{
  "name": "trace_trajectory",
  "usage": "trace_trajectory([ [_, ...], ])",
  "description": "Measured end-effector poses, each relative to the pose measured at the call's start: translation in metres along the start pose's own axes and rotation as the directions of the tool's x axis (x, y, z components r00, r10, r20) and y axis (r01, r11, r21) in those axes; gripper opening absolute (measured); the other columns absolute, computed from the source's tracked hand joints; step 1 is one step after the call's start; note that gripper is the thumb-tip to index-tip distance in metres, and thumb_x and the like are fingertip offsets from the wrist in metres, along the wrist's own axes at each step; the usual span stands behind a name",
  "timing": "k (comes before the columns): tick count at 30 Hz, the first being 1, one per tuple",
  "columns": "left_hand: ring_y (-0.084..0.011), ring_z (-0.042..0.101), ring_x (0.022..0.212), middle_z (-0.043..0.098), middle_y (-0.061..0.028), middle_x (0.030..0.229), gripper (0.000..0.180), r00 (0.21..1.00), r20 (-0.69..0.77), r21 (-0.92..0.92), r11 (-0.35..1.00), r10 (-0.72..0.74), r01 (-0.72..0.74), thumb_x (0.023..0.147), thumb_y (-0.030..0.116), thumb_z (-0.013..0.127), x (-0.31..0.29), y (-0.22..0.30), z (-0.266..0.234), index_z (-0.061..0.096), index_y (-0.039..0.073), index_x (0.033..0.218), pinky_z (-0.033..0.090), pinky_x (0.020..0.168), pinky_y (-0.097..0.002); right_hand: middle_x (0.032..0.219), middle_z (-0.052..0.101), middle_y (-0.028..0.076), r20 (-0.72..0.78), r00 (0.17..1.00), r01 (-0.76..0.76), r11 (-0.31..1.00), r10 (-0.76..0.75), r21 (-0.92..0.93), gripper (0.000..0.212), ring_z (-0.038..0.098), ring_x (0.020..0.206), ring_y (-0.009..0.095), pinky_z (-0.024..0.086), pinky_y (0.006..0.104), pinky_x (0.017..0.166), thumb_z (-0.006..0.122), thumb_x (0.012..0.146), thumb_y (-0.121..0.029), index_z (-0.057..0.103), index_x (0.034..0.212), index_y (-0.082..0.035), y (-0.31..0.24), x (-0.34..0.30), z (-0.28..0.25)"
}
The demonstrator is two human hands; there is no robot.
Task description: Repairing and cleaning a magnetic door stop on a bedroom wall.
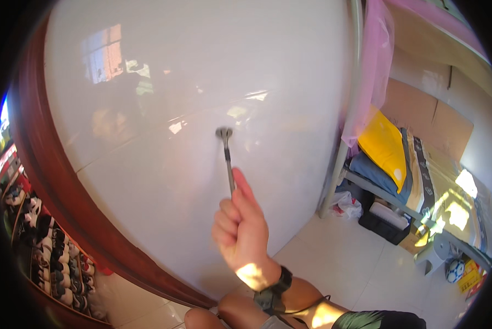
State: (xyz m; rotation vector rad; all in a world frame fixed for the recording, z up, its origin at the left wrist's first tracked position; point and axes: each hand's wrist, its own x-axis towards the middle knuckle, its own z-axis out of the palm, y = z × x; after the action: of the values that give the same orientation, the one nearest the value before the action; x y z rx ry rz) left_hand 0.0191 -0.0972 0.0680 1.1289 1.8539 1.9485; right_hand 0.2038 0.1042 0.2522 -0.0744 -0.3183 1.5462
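Note:
My right hand [240,226] is closed round a thin metal rod [228,163] with a dark band partway along it. One finger lies stretched along the rod. At the rod's far end, a small rounded metal head [224,132] is at the glossy white wall [279,175]; whether it touches the surface I cannot tell. The wall mirrors a window and patches of light. A dark watch [275,288] is on my right wrist, and the forearm comes in from the lower right. My left hand is out of the picture.
A reddish-brown door frame [65,140] borders the wall on the left, with shoe-filled racks [54,257] beyond. On the right stands a metal-framed bunk bed [385,189] with pink netting [369,71] and a yellow cushion [382,151]. A stool [435,257] and ball [455,271] are beside it.

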Motion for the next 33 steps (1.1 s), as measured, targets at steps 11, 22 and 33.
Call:
trace_trajectory([
  [11, -0.0149, 0.060, 0.065, 0.068, -0.0096, 0.076, 0.011, 0.969, -0.127, -0.015, 0.978, -0.210, 0.210, 0.087, 0.006, 0.071, -0.007, -0.023, -0.008, 0.068, -0.003, 0.092, 0.049, 0.062, -0.0273, 0.065, 0.025, -0.005, -0.039, 0.991, 0.121, 0.991, -0.124, -0.064, 0.036, 0.021, 0.048, 0.007, 0.019, 0.0227, 0.042, 0.038, 0.104, -0.017, 0.044, 0.139, -0.025, -0.029, 0.025, -0.027],
  [22, -0.0137, 0.057, 0.061, 0.064, -0.0076, 0.069, 0.013, 0.994, -0.069, 0.147, 0.984, -0.087, 0.096, 0.088, 0.009, 0.072, 0.019, 0.021, -0.004, 0.067, -0.003, 0.087, 0.048, 0.060, -0.0276, 0.063, 0.023, -0.005, -0.037, 0.883, 0.460, 0.879, -0.467, -0.124, 0.034, 0.021, 0.048, 0.008, 0.020, 0.0241, 0.043, 0.037, 0.105, -0.021, 0.044, 0.138, -0.015, -0.131, 0.136, -0.030],
  [33, -0.0142, 0.064, 0.068, 0.068, -0.0106, 0.080, 0.007, 0.937, 0.301, -0.018, 0.983, 0.178, -0.181, 0.087, 0.004, 0.074, 0.070, 0.050, 0.020, 0.067, 0.001, 0.088, 0.053, 0.064, -0.0248, 0.060, 0.029, -0.007, -0.039, 0.975, 0.118, 0.657, -0.219, -0.745, 0.037, 0.026, 0.044, 0.004, 0.020, 0.0221, 0.039, 0.047, 0.104, -0.023, 0.050, 0.137, -0.009, -0.086, 0.024, -0.127],
])
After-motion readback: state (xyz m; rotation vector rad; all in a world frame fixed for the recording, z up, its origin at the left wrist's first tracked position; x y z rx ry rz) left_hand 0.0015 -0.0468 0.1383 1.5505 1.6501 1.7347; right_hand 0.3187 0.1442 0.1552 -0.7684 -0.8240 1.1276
